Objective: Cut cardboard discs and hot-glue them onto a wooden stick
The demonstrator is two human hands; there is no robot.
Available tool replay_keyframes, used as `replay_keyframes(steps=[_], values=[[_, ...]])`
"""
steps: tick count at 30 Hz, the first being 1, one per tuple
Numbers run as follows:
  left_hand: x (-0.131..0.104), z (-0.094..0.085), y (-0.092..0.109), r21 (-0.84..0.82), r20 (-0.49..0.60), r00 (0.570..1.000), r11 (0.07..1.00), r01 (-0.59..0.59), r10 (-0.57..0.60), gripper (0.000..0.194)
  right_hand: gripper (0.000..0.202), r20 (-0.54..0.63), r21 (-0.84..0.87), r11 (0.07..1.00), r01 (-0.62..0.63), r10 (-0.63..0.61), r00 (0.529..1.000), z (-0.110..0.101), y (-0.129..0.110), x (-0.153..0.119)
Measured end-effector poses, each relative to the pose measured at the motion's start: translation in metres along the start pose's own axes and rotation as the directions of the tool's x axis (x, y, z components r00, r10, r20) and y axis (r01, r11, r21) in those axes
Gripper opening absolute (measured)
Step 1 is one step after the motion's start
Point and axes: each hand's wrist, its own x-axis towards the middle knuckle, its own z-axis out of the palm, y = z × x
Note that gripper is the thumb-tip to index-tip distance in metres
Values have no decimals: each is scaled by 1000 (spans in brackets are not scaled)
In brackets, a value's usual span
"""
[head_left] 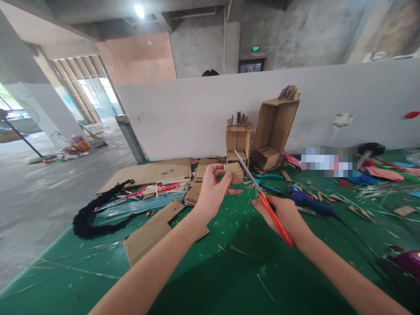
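Between the thumb and fingers of my left hand [214, 186] is a small piece of cardboard [234, 172], held up over the green table. My right hand [285, 214] grips a pair of scissors [271, 215] with red-orange handles. The grey blades point up and to the left, just right of the cardboard piece, and look close together. Whether they touch the cardboard I cannot tell. Behind my hands stand a small cardboard chair-like box [239, 139] with upright bits on top and a taller open cardboard box [274, 131].
Flat cardboard sheets [152, 173] and a black fuzzy strip [87, 217] lie to the left. A blue glue gun [311, 203] with a dark cable lies right of my right hand. Teal-handled pliers [269, 176] rest behind it. A white partition [183, 118] borders the green table [210, 280].
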Motion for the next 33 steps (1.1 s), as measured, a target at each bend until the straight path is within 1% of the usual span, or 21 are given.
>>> replay_keyframes(steps=[4,6,8,11,15,21,25,29,33], values=[[2,-2,2,-17,9,999,999,-48,48,22,42,117,118,993,18,-32,993,-4,-4,-5],[3,-3,3,-22,4,998,998,-56,56,22,39,171,221,975,22,-61,983,-5,-5,-7],[4,-4,5,-11,-1,997,997,-72,72,22,38,210,319,948,5,-75,975,-5,-6,-8],[5,-5,7,26,1,996,996,-90,90,22,38,241,379,925,-29,-68,968,-4,-5,-10],[4,-5,9,81,27,995,992,-99,97,22,35,237,390,920,-41,-57,970,-3,-3,-10],[2,-4,9,129,54,989,981,-143,137,22,34,231,375,926,-39,-53,971,-5,-8,-10],[2,-5,9,147,81,989,980,-137,126,22,34,230,351,936,-29,-56,972,-5,-9,-10],[2,-5,8,142,61,991,982,-127,120,23,36,229,279,960,2,-69,971,-6,-8,-9],[3,-5,8,144,22,992,982,-125,123,22,37,226,266,963,43,-106,968,-5,-6,-9]])
